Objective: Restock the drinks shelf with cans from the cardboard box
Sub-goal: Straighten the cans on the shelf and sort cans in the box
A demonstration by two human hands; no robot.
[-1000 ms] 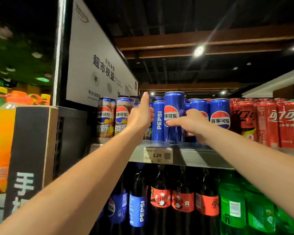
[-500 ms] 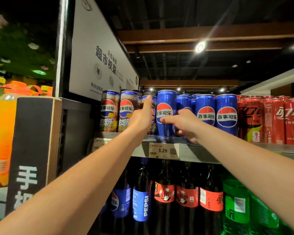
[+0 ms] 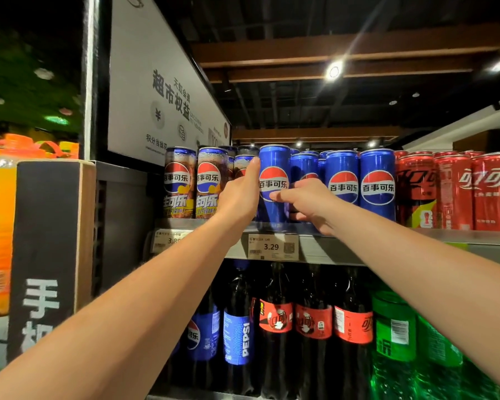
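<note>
Shelving fills the view: a metal drinks shelf (image 3: 344,249) is run across at hand height, and a white sign board (image 3: 145,82) printed with Chinese characters is mounted above its left end. Beneath the shelf, dark cola bottles (image 3: 274,327) with red and blue labels are ranged upright, and green bottles (image 3: 393,333) are seen to their right. On the shelf itself, red Coca-Cola cans (image 3: 453,192) are lined up at the right, blue Pepsi cans (image 3: 377,183) beside them toward the middle, and brown-and-blue Pepsi cans (image 3: 179,183) at the left. One tall blue Pepsi can (image 3: 274,166) is held upright at the front edge of the shelf, between the brown-and-blue cans and the other blue ones. It is gripped from both sides. The left hand (image 3: 238,197) is wrapped on its left flank, the thumb pointed up along the can wall and the fingers passed out of sight behind it. The right hand (image 3: 309,200) is closed on its right side, the thumb pressed across the logo and the fingers curled round the back. A price tag (image 3: 272,246) reading 3.29 is fixed to the shelf edge just below the can.
</note>
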